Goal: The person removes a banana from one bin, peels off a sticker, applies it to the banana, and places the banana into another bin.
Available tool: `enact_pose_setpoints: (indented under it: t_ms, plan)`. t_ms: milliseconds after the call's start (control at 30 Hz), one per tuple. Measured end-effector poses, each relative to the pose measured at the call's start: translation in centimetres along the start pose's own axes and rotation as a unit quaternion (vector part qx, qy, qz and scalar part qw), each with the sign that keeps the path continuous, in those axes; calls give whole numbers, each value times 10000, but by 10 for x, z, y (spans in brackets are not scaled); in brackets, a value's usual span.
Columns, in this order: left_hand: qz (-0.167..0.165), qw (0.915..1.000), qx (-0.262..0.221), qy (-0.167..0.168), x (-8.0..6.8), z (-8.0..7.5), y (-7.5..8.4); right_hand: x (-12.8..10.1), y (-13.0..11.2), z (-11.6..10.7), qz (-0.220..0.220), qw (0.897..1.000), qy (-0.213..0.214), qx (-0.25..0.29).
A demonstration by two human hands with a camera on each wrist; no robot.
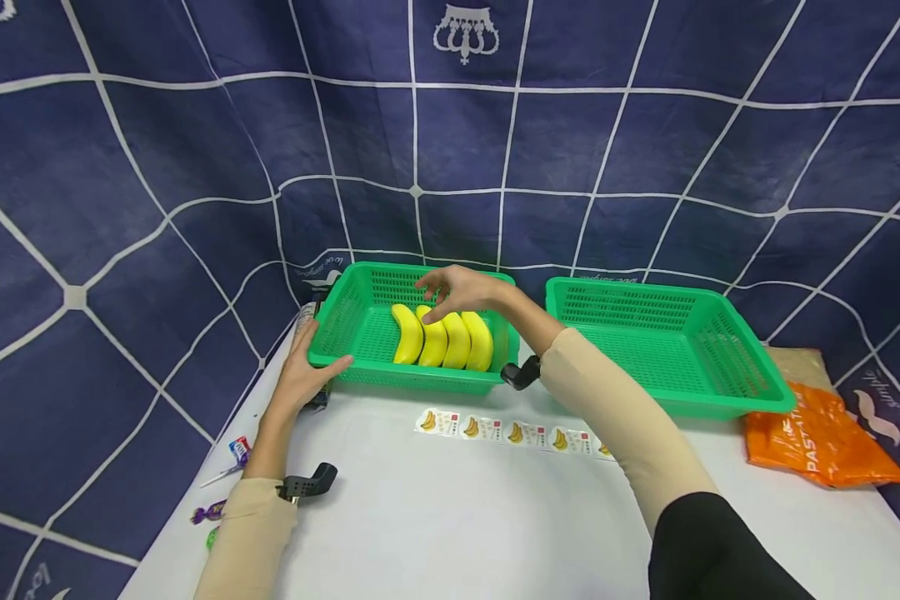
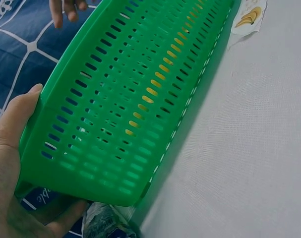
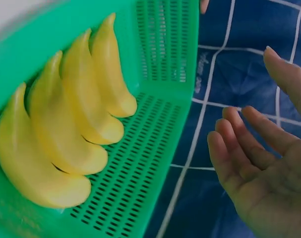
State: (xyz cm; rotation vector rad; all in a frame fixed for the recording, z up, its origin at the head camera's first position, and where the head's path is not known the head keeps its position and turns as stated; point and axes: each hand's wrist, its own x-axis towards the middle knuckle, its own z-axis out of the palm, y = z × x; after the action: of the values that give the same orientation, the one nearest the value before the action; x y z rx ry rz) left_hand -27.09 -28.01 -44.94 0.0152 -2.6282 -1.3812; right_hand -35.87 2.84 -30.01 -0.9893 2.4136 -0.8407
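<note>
Your left hand (image 1: 305,372) grips the near left corner of the green basket (image 1: 360,321), thumb along its front wall and fingers curled round the side. Your right hand (image 1: 461,290) hovers over that basket with the grip spread and relaxed, holding nothing, fingertips just above the four yellow bananas (image 1: 442,337) lying side by side in its right half. The basket sits on the white bench (image 1: 450,517). A strip of banana stickers (image 1: 513,432) lies just in front of it. A second green basket (image 1: 663,342) stands to the right, with an orange bag (image 1: 817,442) beside it.
</note>
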Motion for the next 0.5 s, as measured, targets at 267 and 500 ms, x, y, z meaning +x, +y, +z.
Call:
enact_pose_setpoints:
  t_ms: [267,500]
  plan:
    - [-106,9999,-9,-27,-3,2,-2,38,24,11,531,9981,-285,100]
    - [-48,10000,10,-31,-3,1,-3,60,39,20,796,9954,-370,391]
